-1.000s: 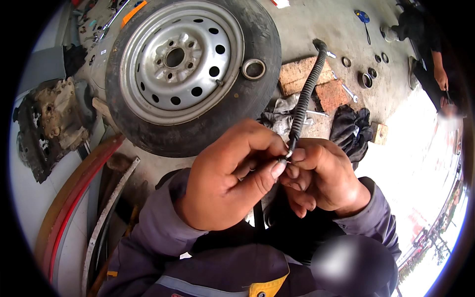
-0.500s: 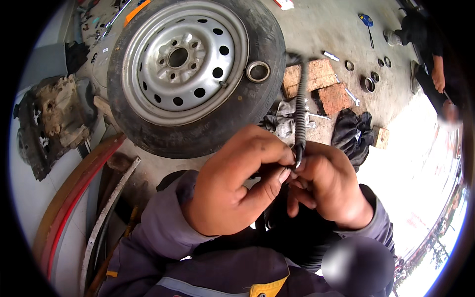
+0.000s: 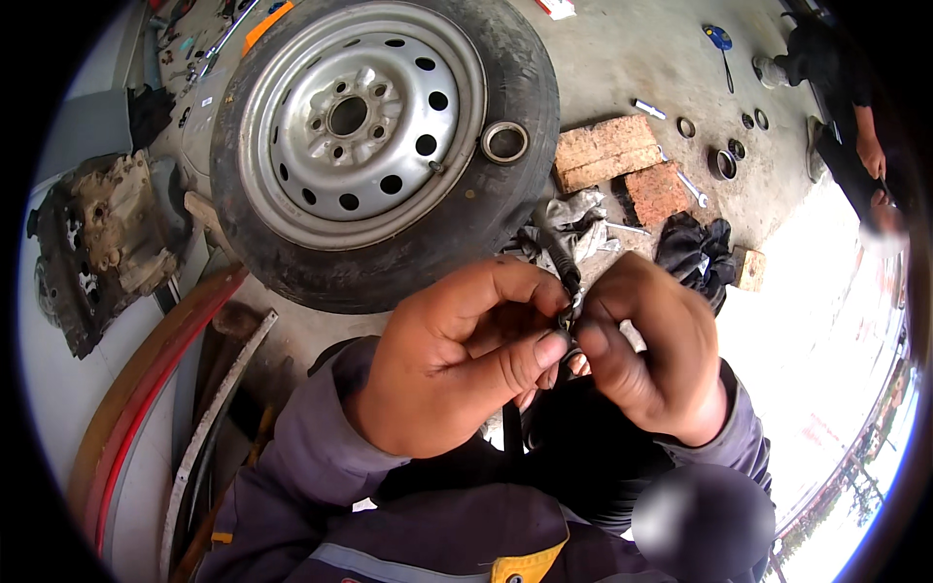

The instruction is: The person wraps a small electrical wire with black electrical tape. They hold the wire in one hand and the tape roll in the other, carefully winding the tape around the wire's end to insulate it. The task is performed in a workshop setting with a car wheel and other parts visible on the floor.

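Note:
A dark, coiled-looking ribbed cable rises between my hands, with a small shiny metal bit near its lower end. My left hand is closed in a pinch, its thumb and forefinger on that lower end. Against the same spot, from the right, my right hand presses bent thumb and fingers. The fingertips hide most of what lies between them. Just beyond my hands, a tyre on a silver steel wheel lies flat on the floor, with a metal ring resting on its sidewall.
Beyond my right hand lie wooden blocks, a reddish brick, a wrench, a black cloth and several rings. A dirty metal part and curved panels stand at left. Another person's hand shows at far right.
The ribbed cable has swung from nearly upright to leaning left and looks shorter. My right hand has shifted slightly, its fingers more bent. My left hand stays almost in place.

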Action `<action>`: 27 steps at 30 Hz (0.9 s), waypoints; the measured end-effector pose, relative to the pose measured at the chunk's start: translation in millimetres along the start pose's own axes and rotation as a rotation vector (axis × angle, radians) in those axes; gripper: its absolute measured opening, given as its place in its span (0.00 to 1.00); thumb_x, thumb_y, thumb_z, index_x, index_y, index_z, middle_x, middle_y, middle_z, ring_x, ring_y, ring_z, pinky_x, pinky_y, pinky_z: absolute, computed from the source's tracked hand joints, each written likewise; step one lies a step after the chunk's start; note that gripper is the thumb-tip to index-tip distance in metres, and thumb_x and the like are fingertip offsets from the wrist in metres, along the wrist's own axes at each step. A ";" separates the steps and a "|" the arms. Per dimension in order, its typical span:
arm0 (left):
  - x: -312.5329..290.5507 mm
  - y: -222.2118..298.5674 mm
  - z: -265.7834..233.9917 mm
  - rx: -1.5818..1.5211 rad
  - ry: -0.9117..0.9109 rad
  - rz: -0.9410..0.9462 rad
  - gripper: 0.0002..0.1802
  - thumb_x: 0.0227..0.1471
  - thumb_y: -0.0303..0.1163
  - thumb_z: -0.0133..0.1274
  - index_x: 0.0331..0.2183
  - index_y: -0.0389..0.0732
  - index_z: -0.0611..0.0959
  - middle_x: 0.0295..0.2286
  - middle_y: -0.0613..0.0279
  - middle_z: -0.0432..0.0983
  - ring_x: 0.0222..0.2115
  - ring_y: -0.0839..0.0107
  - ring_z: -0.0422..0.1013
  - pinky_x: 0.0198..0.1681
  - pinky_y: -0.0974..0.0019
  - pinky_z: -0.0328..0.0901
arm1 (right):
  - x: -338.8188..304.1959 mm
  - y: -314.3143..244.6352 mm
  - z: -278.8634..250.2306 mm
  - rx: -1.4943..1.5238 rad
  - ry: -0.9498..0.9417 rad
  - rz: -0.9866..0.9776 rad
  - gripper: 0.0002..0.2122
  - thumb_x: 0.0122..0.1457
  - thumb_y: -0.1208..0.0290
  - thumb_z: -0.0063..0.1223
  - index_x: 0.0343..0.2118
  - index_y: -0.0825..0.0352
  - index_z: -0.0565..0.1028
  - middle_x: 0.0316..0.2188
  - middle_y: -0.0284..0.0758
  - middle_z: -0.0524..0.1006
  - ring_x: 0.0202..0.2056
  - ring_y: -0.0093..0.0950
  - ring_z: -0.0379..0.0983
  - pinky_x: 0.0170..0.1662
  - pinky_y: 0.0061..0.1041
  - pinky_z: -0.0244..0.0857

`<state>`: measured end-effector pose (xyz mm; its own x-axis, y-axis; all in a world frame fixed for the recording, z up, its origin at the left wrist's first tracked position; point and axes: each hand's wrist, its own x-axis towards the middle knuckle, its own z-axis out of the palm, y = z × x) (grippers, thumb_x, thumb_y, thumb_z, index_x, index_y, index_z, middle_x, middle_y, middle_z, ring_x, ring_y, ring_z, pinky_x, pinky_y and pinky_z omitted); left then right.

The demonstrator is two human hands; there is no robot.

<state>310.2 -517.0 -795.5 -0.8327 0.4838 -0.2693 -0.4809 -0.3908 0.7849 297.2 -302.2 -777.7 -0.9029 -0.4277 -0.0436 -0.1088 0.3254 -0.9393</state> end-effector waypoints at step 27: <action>3.3 2.4 -9.9 0.768 -0.063 0.481 0.13 0.59 0.20 0.55 0.46 0.35 0.73 0.39 0.55 0.70 0.33 0.74 0.71 0.33 0.72 0.67 | -5.2 1.9 0.6 1.192 -0.178 0.810 0.12 0.65 0.68 0.54 0.38 0.75 0.74 0.25 0.35 0.74 0.19 0.26 0.74 0.25 0.22 0.71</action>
<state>303.6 -524.0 -800.1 -0.8688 0.4544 0.1968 0.2486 0.0566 0.9669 301.9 -299.8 -779.5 -0.4751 -0.5964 -0.6470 0.8799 -0.3191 -0.3521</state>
